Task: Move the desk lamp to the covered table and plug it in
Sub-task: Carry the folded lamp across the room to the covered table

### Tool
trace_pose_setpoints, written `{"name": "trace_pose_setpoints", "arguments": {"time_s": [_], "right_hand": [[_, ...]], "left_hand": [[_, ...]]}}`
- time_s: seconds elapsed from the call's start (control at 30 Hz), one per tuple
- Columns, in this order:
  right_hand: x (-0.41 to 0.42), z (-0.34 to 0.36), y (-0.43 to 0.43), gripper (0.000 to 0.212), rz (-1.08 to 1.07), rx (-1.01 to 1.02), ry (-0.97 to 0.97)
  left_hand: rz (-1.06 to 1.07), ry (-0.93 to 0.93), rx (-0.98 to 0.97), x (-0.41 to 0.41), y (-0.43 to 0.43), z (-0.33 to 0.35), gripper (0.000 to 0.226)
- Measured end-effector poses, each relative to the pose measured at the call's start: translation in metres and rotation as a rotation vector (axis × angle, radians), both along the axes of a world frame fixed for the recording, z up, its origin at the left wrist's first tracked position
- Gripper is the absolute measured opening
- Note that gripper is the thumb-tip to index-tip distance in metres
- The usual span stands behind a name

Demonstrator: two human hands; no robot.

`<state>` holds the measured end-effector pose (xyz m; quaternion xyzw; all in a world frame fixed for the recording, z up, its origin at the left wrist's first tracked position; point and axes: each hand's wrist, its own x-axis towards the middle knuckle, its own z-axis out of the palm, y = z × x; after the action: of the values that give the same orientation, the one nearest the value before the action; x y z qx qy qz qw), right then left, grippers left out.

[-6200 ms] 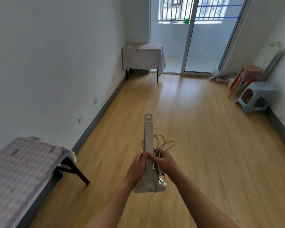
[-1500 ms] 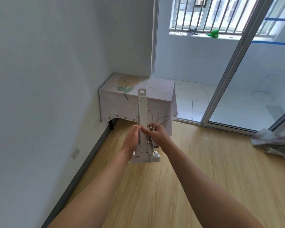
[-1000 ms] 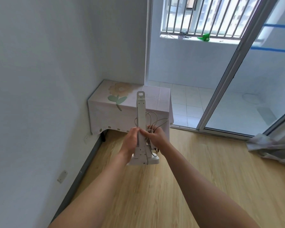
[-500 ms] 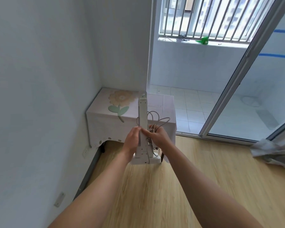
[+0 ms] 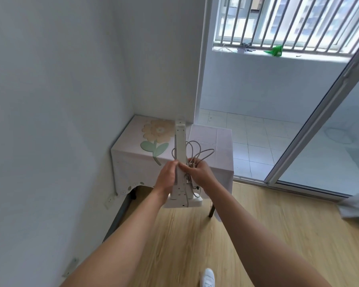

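I hold a white folded desk lamp upright in front of me, its flat base at the bottom. My left hand grips the lamp's stem from the left. My right hand grips the stem from the right together with the bunched grey cord, whose loops stick up behind. Just beyond the lamp stands the covered table in the corner, its pale cloth printed with a flower. A wall socket sits low on the left wall beside the table.
The white wall runs along my left, with another socket plate lower down. A sliding glass door opens onto a tiled balcony with a barred window. Crumpled cloth lies on the wood floor at the right. My white shoe shows below.
I have walked across the room to the covered table, which has grown from a small shape at the far wall to right in front of me. My grip on the lamp is unchanged.
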<state>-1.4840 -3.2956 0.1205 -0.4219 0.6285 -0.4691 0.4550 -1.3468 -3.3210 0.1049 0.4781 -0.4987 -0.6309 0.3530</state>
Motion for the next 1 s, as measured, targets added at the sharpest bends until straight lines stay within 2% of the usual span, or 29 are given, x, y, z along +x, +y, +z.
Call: {"name": "trace_pose_setpoints", "arguments": {"time_s": [0.17, 0.3, 0.47, 0.63, 0.8, 1.0], "right_hand": [[-0.030, -0.002, -0.065, 0.027, 0.042, 0.007, 0.027], [-0.055, -0.001, -0.110, 0.019, 0.088, 0.006, 0.056], [-0.075, 0.006, -0.166, 0.018, 0.159, -0.003, 0.056], [-0.079, 0.003, -0.201, 0.020, 0.197, 0.003, 0.037], [-0.081, -0.004, -0.237, 0.029, 0.222, 0.035, 0.014], [-0.080, -0.017, -0.281, 0.019, 0.210, 0.038, -0.006]], "left_hand": [[0.045, -0.049, 0.022, -0.030, -0.056, 0.003, 0.054], [0.085, -0.051, 0.032, -0.053, -0.093, 0.008, 0.054], [0.179, -0.059, 0.024, -0.075, -0.136, 0.017, 0.040], [0.224, -0.085, 0.015, -0.079, -0.166, 0.017, 0.050], [0.246, -0.085, 0.017, -0.080, -0.199, 0.011, 0.048], [0.236, -0.052, 0.057, -0.078, -0.248, -0.007, 0.048]]}}
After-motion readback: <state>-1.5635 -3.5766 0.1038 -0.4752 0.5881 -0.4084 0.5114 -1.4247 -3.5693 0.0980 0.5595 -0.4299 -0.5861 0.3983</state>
